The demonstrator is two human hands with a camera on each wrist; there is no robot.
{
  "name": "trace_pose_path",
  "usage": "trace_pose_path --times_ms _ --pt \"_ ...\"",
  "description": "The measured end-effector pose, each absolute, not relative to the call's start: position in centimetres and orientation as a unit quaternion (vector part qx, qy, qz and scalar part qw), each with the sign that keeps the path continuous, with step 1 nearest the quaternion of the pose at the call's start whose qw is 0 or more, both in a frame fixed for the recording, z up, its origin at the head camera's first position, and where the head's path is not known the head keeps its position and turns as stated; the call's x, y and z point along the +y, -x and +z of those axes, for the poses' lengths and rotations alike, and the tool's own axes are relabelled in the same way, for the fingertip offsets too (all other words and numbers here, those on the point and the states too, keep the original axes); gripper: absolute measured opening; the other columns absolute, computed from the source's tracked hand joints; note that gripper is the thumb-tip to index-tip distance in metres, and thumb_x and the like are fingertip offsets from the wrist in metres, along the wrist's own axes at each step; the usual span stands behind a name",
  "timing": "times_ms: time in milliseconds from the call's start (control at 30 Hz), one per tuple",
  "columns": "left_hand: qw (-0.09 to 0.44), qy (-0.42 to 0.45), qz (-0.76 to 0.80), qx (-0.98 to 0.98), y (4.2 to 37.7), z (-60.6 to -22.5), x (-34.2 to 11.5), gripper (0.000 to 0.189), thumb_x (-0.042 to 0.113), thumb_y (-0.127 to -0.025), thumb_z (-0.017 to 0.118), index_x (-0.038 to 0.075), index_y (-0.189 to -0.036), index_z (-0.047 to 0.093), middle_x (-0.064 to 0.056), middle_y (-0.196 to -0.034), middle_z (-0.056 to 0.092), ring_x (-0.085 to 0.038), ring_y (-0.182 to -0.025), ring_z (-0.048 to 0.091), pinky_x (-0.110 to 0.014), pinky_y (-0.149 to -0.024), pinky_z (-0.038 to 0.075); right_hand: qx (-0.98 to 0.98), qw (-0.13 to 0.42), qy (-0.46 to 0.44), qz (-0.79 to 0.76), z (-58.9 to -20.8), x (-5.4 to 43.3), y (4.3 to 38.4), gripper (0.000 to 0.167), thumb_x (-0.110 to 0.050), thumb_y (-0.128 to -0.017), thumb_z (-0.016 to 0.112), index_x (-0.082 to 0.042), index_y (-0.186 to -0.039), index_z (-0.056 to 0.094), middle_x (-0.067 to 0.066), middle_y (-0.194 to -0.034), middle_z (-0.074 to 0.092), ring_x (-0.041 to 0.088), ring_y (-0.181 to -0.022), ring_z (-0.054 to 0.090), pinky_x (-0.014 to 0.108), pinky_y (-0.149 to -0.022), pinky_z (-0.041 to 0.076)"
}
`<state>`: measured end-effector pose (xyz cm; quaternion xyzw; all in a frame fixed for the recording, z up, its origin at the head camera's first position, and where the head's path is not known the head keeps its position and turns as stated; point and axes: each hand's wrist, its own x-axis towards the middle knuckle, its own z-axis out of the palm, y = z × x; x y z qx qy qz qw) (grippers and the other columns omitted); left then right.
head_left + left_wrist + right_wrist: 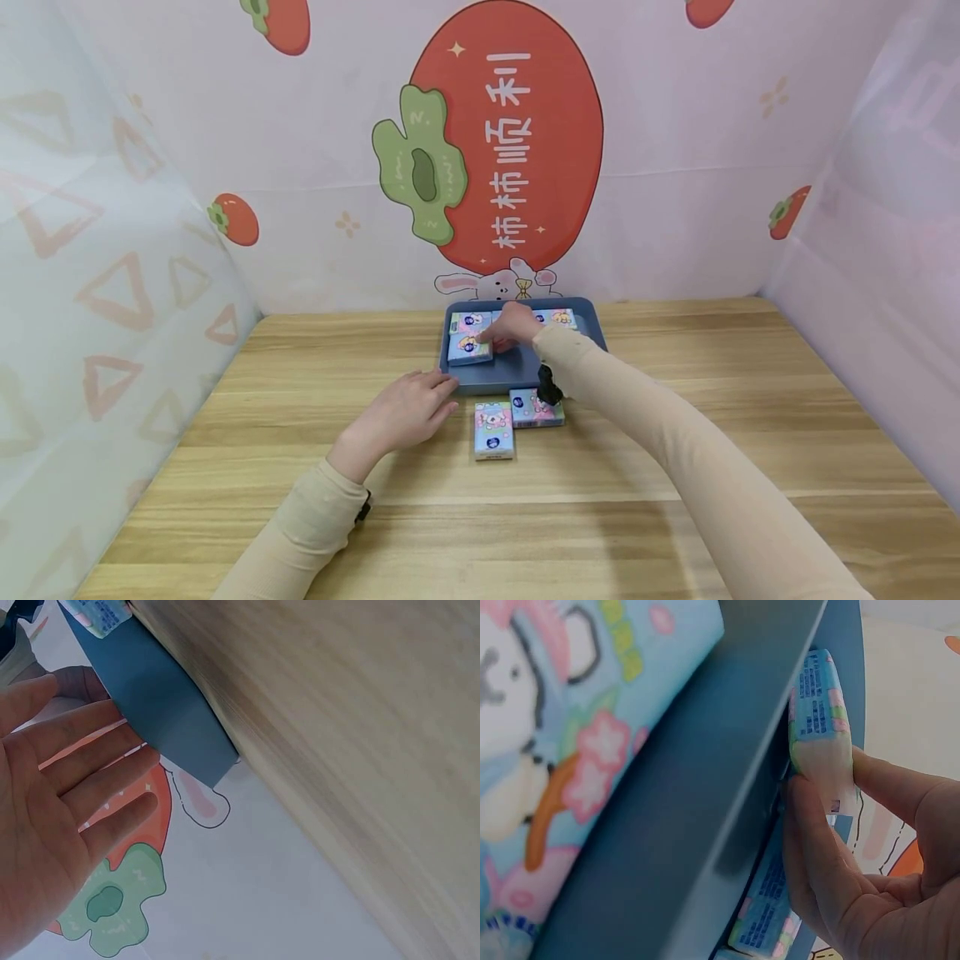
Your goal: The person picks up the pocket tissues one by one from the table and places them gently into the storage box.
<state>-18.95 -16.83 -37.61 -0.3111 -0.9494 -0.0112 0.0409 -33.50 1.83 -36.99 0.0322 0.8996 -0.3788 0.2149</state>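
Note:
In the head view, my right hand (513, 325) reaches into a blue-grey tray (480, 385) and pinches a small pastel tissue pack (467, 348) near its left side. The right wrist view shows the thumb and fingers on opposite faces of that pack (817, 712). Just behind it in the tray lies another tissue pack (468, 322), and more packs (561, 317) line the back, partly hidden by the hand. My left hand (401, 412) has its fingers extended, fingertips right at the tray's front left corner. It holds nothing.
Two tissue packs lie on the wooden table (337, 550) before the tray: one lengthwise (493, 432), one crosswise (528, 410) close under the right wrist. A printed cloth backdrop (330, 150) rises behind the tray, with cloth walls at both sides.

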Motion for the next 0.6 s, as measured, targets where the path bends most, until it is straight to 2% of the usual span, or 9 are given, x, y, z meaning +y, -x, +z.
trace_pose_path --times_ms 133,333,600 --pt "0.041 0.311 -0.011 -0.949 18.92 -37.64 -16.86 0.041 0.031 -0.097 0.052 0.002 -0.125 0.061 -0.017 -0.125 0.061 -0.031 -0.12 0.056 -0.049 -0.105 0.042 0.904 0.215 -0.021 -0.37 -36.97 1.85 33.34 0.047 -0.03 -0.081 0.075 0.0 -0.113 0.057 0.006 -0.079 0.067 0.022 -0.083 0.071 0.029 -0.082 0.057" --pt "0.045 0.311 -0.012 -0.949 18.95 -37.78 -16.83 0.041 0.03 -0.097 0.053 0.001 -0.124 0.061 -0.017 -0.124 0.062 -0.03 -0.119 0.057 -0.049 -0.105 0.042 0.908 0.215 -0.01 -0.361 -36.96 1.81 33.15 0.049 -0.032 -0.082 0.074 0.001 -0.115 0.058 0.007 -0.075 0.066 0.024 -0.085 0.071 0.03 -0.085 0.056" --pt "0.041 0.31 -0.011 -0.95 18.93 -37.64 -16.78 0.042 0.031 -0.097 0.052 0.002 -0.125 0.061 -0.017 -0.125 0.062 -0.03 -0.119 0.057 -0.049 -0.105 0.041 0.904 0.215 -0.017 -0.37 -37.21 1.6 33.31 0.048 -0.029 -0.082 0.075 0.002 -0.115 0.058 0.006 -0.076 0.065 0.022 -0.08 0.071 0.029 -0.081 0.057"
